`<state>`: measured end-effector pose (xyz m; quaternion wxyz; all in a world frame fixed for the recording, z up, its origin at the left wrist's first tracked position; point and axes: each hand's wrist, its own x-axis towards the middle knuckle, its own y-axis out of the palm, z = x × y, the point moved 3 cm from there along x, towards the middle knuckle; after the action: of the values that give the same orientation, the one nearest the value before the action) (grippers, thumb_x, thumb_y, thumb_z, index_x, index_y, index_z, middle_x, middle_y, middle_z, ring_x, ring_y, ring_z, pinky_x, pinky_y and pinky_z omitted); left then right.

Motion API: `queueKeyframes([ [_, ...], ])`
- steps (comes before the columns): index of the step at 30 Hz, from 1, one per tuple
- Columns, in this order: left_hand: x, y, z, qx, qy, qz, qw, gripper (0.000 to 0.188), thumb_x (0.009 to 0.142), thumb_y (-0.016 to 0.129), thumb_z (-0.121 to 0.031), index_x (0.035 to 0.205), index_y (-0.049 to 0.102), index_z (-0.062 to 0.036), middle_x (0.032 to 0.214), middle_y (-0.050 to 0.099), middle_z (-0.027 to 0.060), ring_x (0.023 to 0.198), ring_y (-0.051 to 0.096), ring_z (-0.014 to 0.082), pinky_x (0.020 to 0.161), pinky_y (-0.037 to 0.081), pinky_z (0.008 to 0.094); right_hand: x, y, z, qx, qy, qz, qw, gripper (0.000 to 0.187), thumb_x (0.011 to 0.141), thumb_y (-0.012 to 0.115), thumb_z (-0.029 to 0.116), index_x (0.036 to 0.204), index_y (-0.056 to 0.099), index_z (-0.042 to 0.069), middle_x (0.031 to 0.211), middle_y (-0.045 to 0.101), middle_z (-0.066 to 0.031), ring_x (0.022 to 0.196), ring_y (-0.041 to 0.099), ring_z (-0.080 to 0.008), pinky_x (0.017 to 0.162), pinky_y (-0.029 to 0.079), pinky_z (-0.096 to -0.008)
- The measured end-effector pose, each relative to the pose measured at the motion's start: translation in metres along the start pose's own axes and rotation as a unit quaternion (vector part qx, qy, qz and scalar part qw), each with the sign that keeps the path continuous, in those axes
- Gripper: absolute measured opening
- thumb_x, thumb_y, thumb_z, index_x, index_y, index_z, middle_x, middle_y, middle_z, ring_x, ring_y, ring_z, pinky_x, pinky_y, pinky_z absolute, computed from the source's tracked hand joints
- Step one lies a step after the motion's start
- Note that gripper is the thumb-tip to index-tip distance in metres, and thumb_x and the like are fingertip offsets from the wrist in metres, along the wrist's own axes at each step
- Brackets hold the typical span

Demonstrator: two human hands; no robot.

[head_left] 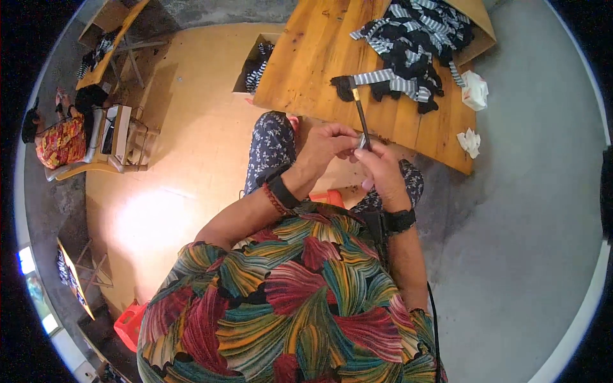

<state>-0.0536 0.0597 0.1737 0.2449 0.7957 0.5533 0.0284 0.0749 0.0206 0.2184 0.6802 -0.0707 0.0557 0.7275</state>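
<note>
Over my lap, close to the near edge of the wooden table (306,70), my two hands meet. My left hand (327,148) pinches a small greyish piece (362,142), too small to make out clearly. My right hand (382,167) is closed around the lower end of a thin black stick with a gold-coloured band (362,118) near its top. That stick points up and away toward the table. Beyond its top lies a strip of grey-and-white striped fabric (377,77) with a black end, part of a large heap of black and striped fabric pieces (415,48).
A cardboard box (482,29) lies behind the heap. White plastic packaging (474,90) and crumpled tissue (469,143) sit at the table's right edge. Left of the table stands a box of striped pieces (255,69). Another person (60,140) sits far left; a red stool (131,325) is lower left.
</note>
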Motion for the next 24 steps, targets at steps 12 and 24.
queueKeyframes([
  [12,0.002,-0.012,0.003,-0.023,-0.035,0.09,0.995,0.017,0.078,0.059,-0.013,0.087,0.06,0.0007,0.073,0.062,0.0066,0.06,0.059,0.0124,0.057,0.048,0.0223,0.009,0.009,-0.022,0.072,0.029,-0.036,0.996,0.012,0.079,0.056,0.014,0.073,0.056,0.003,0.066,0.052,0.0027,0.058,0.044,-0.0046,0.053,0.036,-0.0191],
  [24,0.0,-0.012,-0.001,-0.042,-0.07,0.095,0.992,0.017,0.081,0.056,-0.014,0.085,0.059,0.0022,0.071,0.062,0.0101,0.055,0.061,0.0188,0.048,0.052,0.0267,0.005,0.001,-0.014,0.062,0.032,-0.047,0.996,0.006,0.071,0.061,0.006,0.071,0.056,0.004,0.069,0.053,0.0044,0.063,0.045,-0.0036,0.056,0.036,-0.0189],
])
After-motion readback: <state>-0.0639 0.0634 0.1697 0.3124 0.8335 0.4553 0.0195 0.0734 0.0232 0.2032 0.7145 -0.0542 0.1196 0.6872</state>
